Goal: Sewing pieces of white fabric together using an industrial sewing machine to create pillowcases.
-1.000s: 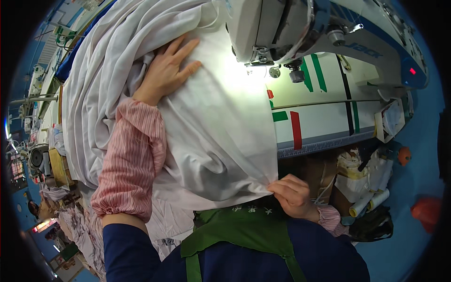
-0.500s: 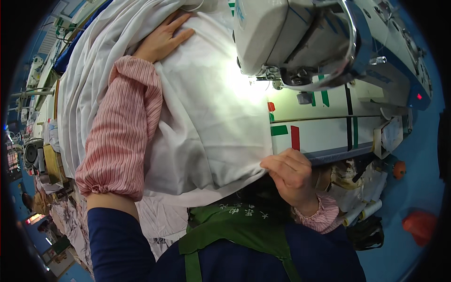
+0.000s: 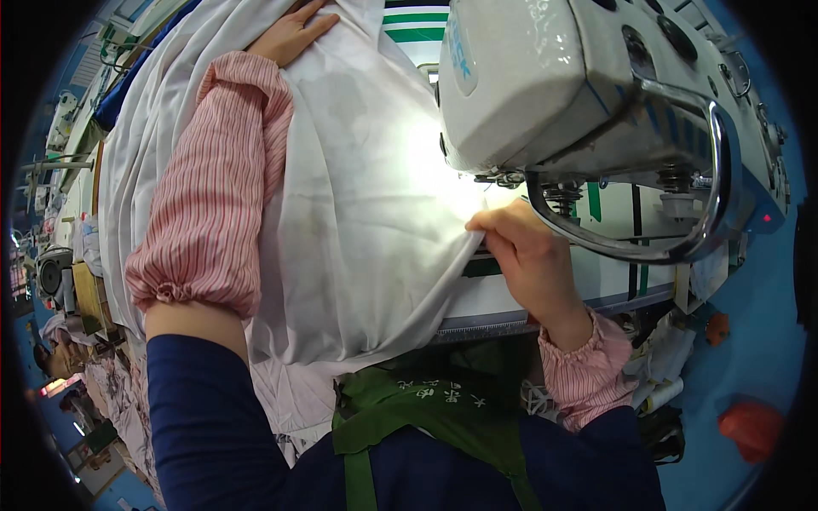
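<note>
White fabric [image 3: 358,255] spreads over the sewing machine table and hangs down over its front edge. My left hand [image 3: 291,36] lies flat on its far part, fingers apart. Just in front of the sewing machine head [image 3: 520,85], my right hand [image 3: 530,247] pinches the fabric's right edge between thumb and fingers. The lit needle area is just beyond that hand, partly hidden by the machine head and glare. A curved metal bar [image 3: 724,170] sticks out from the machine on the right.
A ruler strip [image 3: 486,328] runs along the table's front edge. Pale patterned cloth [image 3: 128,409] is heaped at the lower left. A red bag [image 3: 750,430] rests on the blue floor at the right. Bundled material [image 3: 669,366] sits below the table.
My right hand has moved away from me toward the needle, carrying the fabric edge with it. The left hand has slid farther away with the cloth. The view has shifted slightly.
</note>
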Demonstrator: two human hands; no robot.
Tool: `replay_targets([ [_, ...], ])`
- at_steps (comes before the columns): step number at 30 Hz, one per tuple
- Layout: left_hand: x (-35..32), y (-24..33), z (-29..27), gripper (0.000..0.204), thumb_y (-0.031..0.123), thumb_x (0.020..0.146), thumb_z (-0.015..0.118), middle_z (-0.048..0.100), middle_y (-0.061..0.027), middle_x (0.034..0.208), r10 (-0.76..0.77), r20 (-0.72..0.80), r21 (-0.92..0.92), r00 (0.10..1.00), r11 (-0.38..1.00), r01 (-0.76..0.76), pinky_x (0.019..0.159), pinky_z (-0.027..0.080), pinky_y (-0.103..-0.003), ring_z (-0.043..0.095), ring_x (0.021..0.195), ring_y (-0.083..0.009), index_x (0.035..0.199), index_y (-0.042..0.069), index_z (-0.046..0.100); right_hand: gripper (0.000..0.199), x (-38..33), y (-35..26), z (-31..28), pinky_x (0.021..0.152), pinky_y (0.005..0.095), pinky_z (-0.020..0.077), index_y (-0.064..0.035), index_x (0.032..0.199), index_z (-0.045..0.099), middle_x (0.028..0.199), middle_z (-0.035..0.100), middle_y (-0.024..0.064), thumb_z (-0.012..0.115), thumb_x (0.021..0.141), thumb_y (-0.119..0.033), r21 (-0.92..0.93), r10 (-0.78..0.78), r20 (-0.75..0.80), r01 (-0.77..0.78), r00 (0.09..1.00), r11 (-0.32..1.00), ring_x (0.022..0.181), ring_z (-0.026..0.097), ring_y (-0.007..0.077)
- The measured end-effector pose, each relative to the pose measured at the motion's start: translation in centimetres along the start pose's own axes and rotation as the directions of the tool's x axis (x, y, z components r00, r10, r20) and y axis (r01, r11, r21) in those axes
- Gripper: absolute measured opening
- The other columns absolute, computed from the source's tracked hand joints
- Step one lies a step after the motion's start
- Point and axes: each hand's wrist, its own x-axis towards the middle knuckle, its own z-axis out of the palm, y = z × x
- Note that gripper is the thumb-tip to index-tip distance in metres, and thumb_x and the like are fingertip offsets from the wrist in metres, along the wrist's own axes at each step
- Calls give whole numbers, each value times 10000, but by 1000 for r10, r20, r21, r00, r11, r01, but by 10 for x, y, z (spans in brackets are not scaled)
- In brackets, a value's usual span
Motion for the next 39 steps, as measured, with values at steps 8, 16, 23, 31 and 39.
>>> replay_targets([
  [8, 22, 20, -28, 392, 304, 953, 545, 585, -179, 1286, -320, 86, -243, 943, 912, 332, 1034, 396, -365, 547, 1189, -303, 1280, 90, 586, 166, 20, 21, 16, 733, 299, 511, -96, 966, 695, 887, 681, 54, 703, 819, -19, -97, 56, -112, -67, 992, 993, 805, 649, 210],
  [16, -4, 80, -96, 277, 220, 936, 528, 583, -232, 1210, -142, 132, 80, 981, 988, 133, 1006, 414, -437, 527, 1185, -362, 1135, 70, 648, 223, -110, -48, 18, 777, 319, 533, -13, 1052, 661, 1032, 680, 135, 642, 842, 60, 28, -7, -188, 12, 982, 1000, 885, 678, 268],
  [23, -192, 285, -160, 149, 47, 818, 697, 619, -122, 849, 3, -505, -402, 863, 884, -238, 702, 483, -352, 619, 792, -260, 939, 63, 612, 119, -207, -74, 90, 656, 283, 510, 12, 985, 685, 890, 701, 116, 643, 879, -22, 272, 260, 124, -285, 958, 919, 738, 662, 200],
  [31, -398, 450, 31, 339, 124, 727, 755, 612, -137, 992, -581, -294, -207, 759, 814, 543, 842, 456, -448, 581, 868, -363, 1041, 95, 630, 149, -237, -95, 111, 667, 266, 517, 29, 1008, 680, 893, 698, 104, 630, 898, -56, 290, 230, 256, -301, 939, 908, 744, 647, 149],
  [39, -536, 449, -45, 203, -3, 821, 619, 652, -112, 834, -826, -45, -728, 562, 413, 548, 666, 472, -341, 605, 730, -251, 1022, 14, 639, 132, -274, -124, 76, 619, 255, 486, 26, 985, 683, 851, 693, 100, 652, 890, -62, 300, 250, 215, -308, 944, 903, 673, 619, 136],
])
